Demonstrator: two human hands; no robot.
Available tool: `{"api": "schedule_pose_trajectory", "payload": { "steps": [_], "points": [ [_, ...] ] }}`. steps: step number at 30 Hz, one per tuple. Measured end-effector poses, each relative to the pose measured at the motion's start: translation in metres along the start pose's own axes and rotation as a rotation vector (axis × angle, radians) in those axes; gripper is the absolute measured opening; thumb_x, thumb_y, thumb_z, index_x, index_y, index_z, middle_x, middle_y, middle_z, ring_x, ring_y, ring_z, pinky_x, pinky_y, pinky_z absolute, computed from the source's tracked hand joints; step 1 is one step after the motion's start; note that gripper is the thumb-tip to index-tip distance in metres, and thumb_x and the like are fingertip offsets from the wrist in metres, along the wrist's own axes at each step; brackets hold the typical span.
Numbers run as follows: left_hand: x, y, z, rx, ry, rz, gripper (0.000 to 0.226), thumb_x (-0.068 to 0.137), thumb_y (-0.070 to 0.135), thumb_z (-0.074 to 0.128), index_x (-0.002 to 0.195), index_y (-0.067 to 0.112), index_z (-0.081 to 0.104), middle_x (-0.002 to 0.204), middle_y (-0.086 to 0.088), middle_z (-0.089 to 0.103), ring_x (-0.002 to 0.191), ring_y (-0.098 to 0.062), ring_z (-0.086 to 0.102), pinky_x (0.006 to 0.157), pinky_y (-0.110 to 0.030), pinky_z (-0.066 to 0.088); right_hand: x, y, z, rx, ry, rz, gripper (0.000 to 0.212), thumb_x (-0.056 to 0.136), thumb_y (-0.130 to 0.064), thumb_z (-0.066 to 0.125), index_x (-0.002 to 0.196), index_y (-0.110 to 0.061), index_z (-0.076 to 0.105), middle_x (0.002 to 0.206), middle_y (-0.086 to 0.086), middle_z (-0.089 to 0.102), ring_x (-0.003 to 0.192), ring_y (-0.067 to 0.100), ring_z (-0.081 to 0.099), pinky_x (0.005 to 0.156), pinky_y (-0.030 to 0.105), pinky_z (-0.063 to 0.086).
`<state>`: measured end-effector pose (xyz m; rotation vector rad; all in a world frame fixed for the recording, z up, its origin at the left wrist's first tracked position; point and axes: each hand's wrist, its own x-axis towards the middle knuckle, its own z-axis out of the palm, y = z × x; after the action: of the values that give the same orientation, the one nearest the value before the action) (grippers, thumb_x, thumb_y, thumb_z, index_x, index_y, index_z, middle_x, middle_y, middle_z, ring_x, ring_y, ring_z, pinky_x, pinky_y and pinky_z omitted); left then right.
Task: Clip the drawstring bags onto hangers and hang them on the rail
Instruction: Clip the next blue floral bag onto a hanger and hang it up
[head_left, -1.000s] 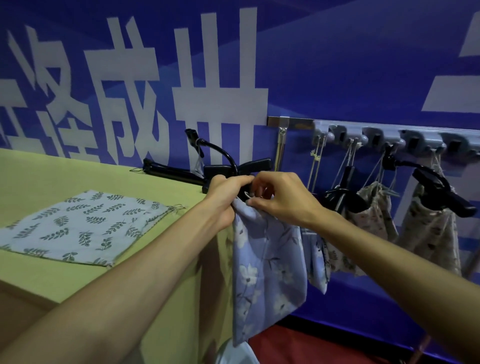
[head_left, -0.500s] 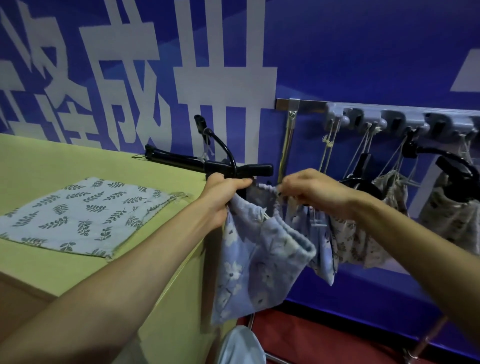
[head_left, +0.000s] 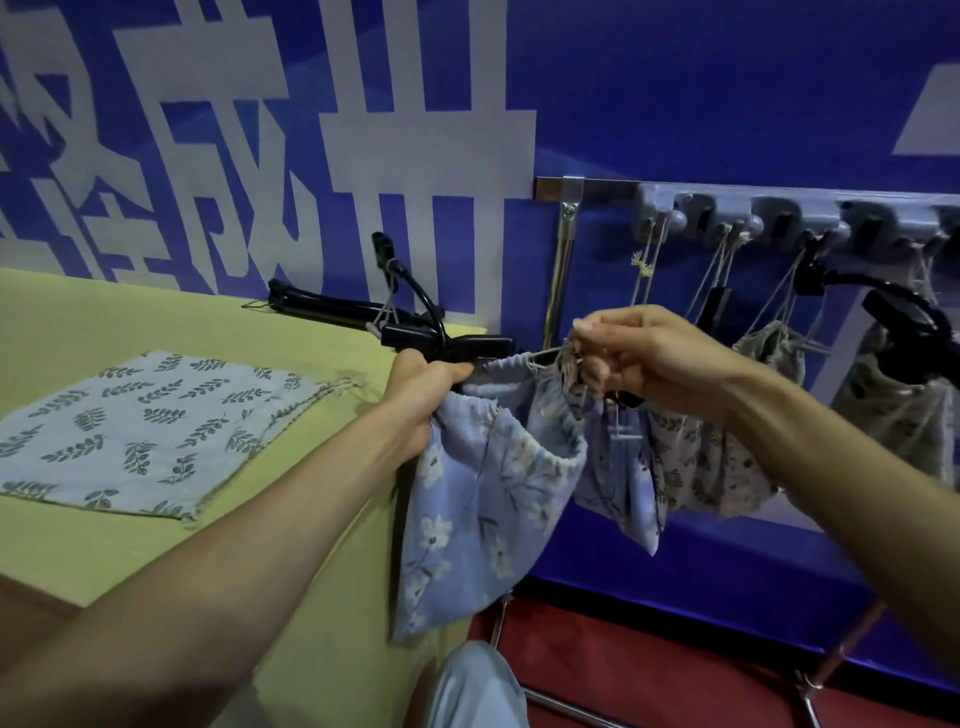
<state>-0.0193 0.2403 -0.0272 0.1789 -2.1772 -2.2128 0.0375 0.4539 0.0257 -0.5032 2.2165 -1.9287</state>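
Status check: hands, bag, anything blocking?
Left hand grips blue floral bag rim under black hanger. Right hand pinches its drawstring, mouth held open. Not on rail yet; hung bags close behind right hand.

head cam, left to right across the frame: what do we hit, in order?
leaf-print bag → left hand → blue floral bag → right hand → hung black hanger
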Motion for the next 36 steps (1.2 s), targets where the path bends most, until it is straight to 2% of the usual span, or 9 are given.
{"api": "schedule_pose_trajectory", "payload": {
  "steps": [3, 5, 10, 14, 19, 23, 27, 33, 36],
  "points": [
    [0.001, 0.000, 0.000, -0.063, -0.029, -0.022, 0.026, 0.085, 0.003, 0.066, 0.106, -0.011, 0.061, 0.100, -0.025, 0.070, 0.088, -0.034, 0.070, 0.074, -0.037, 0.057, 0.007, 0.010, 0.012, 0.187, 0.069, -0.030, 0.010, 0.093, -0.014, 0.055, 0.086, -0.008, 0.053, 0.084, 0.017, 0.072, 0.079, 0.027, 0.071, 0.075, 0.031, 0.059],
    [-0.001, 0.001, -0.001, -0.110, -0.065, -0.041, 0.023, 0.086, 0.001, 0.065, 0.106, -0.010, 0.064, 0.100, -0.025, 0.071, 0.086, -0.033, 0.070, 0.076, -0.037, 0.057, 0.012, 0.016, 0.022, 0.160, 0.113, -0.064, 0.014, 0.093, -0.008, 0.057, 0.085, -0.011, 0.047, 0.098, 0.023, 0.072, 0.095, 0.032, 0.071, 0.084, 0.034, 0.058],
    [-0.011, 0.007, -0.002, -0.144, -0.187, -0.088, 0.021, 0.088, 0.001, 0.061, 0.106, -0.008, 0.067, 0.103, -0.024, 0.071, 0.094, -0.034, 0.071, 0.087, -0.041, 0.056, 0.023, 0.031, 0.042, -0.558, 0.161, -0.092, 0.022, 0.088, -0.018, 0.068, 0.086, -0.020, 0.046, 0.095, 0.012, 0.072, 0.087, 0.022, 0.069, 0.081, 0.043, 0.053],
    [-0.013, 0.012, -0.005, -0.141, -0.150, -0.063, 0.022, 0.088, 0.000, 0.062, 0.107, -0.009, 0.067, 0.104, -0.024, 0.071, 0.095, -0.035, 0.070, 0.085, -0.041, 0.056, 0.021, 0.028, 0.048, -0.378, 0.019, -0.020, 0.020, 0.090, -0.012, 0.065, 0.087, -0.015, 0.046, 0.072, 0.000, 0.061, 0.071, 0.012, 0.059, 0.074, 0.033, 0.048],
    [-0.012, 0.008, -0.010, -0.072, -0.122, -0.053, 0.028, 0.086, -0.001, 0.064, 0.111, -0.013, 0.062, 0.107, -0.027, 0.069, 0.098, -0.036, 0.070, 0.083, -0.041, 0.056, 0.018, 0.026, 0.052, -0.303, 0.001, -0.007, 0.028, 0.084, 0.004, 0.066, 0.078, -0.014, 0.045, 0.085, 0.019, 0.064, 0.081, 0.023, 0.060, 0.077, 0.035, 0.047],
    [-0.012, 0.000, -0.015, 0.009, -0.098, -0.044, 0.032, 0.083, 0.001, 0.067, 0.110, -0.014, 0.058, 0.104, -0.028, 0.069, 0.096, -0.036, 0.070, 0.081, -0.043, 0.057, 0.015, 0.028, 0.046, -0.288, 0.016, -0.001, 0.035, 0.078, 0.005, 0.073, 0.072, -0.014, 0.044, 0.078, 0.017, 0.068, 0.068, 0.021, 0.064, 0.064, 0.029, 0.051],
    [-0.009, -0.008, -0.020, 0.074, -0.087, -0.044, 0.034, 0.080, 0.009, 0.071, 0.107, -0.008, 0.059, 0.104, -0.025, 0.069, 0.097, -0.034, 0.069, 0.089, -0.052, 0.055, 0.012, 0.030, 0.042, -0.311, -0.032, 0.030, 0.034, 0.082, -0.001, 0.072, 0.069, -0.017, 0.044, 0.069, 0.006, 0.056, 0.072, 0.020, 0.057, 0.068, 0.026, 0.049],
    [-0.003, -0.012, -0.016, 0.078, -0.083, -0.013, 0.060, 0.059, 0.025, 0.074, 0.106, -0.008, 0.057, 0.107, -0.027, 0.066, 0.098, -0.037, 0.067, 0.090, -0.057, 0.052, 0.009, 0.026, 0.046, 0.181, -0.129, 0.000, 0.034, 0.086, 0.004, 0.062, 0.069, -0.018, 0.043, 0.076, 0.009, 0.051, 0.073, 0.019, 0.056, 0.066, 0.025, 0.046],
    [-0.008, -0.007, -0.010, 0.052, -0.112, -0.029, 0.048, 0.067, 0.018, 0.074, 0.106, -0.007, 0.062, 0.103, -0.027, 0.069, 0.094, -0.037, 0.069, 0.087, -0.053, 0.055, 0.011, 0.021, 0.045, 0.364, -0.122, 0.041, 0.032, 0.084, 0.002, 0.064, 0.067, -0.020, 0.048, 0.075, 0.008, 0.050, 0.071, 0.020, 0.058, 0.065, 0.025, 0.049]
  ]
}}
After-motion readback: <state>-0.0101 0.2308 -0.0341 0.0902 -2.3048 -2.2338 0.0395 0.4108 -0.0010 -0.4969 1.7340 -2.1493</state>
